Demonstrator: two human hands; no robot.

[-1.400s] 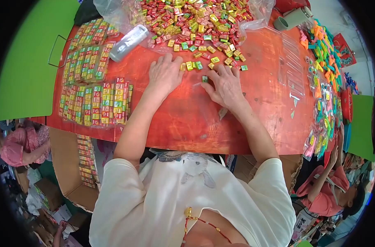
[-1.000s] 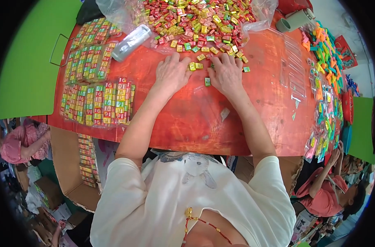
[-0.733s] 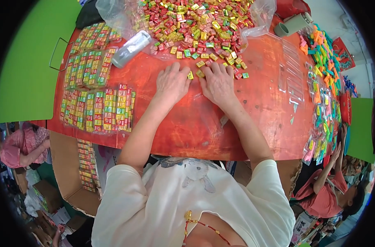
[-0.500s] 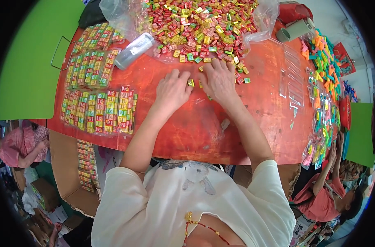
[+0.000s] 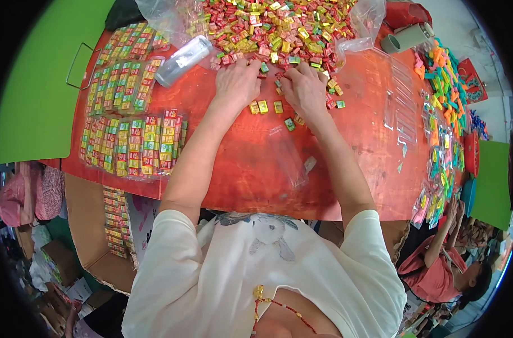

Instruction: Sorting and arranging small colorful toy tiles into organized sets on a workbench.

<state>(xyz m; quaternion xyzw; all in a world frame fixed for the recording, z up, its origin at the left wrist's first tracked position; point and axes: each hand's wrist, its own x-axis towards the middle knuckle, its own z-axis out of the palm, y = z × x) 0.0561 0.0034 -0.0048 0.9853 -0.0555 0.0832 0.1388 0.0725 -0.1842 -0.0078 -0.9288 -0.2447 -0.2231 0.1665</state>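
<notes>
A heap of small red, yellow and green candy-like blocks [image 5: 279,35] lies on the red table at the far middle. My left hand [image 5: 238,85] reaches to the heap's near edge, palm down, fingers stretched and slightly bent. Beside it, my right hand [image 5: 305,93] is also palm down, fingers apart over the nearest blocks. The fingertips of both hands are partly hidden among the pieces. Between the hands and just below them lie loose yellow blocks [image 5: 262,107] and a green block [image 5: 290,124]. Nearer to me is a clear plastic tray [image 5: 288,155].
Filled blister trays [image 5: 127,90] stand in rows at the left, by a silver cylinder [image 5: 183,61]. At the right are clear empty trays [image 5: 401,104], a grey-green flask [image 5: 407,38] and bright plastic toys [image 5: 445,84]. A cardboard box [image 5: 90,225] stands below the left edge. Other people sit either side.
Both hands have moved forward, away from me, to the heap's edge. Several loose blocks that the hands covered now show on the table between and below them.
</notes>
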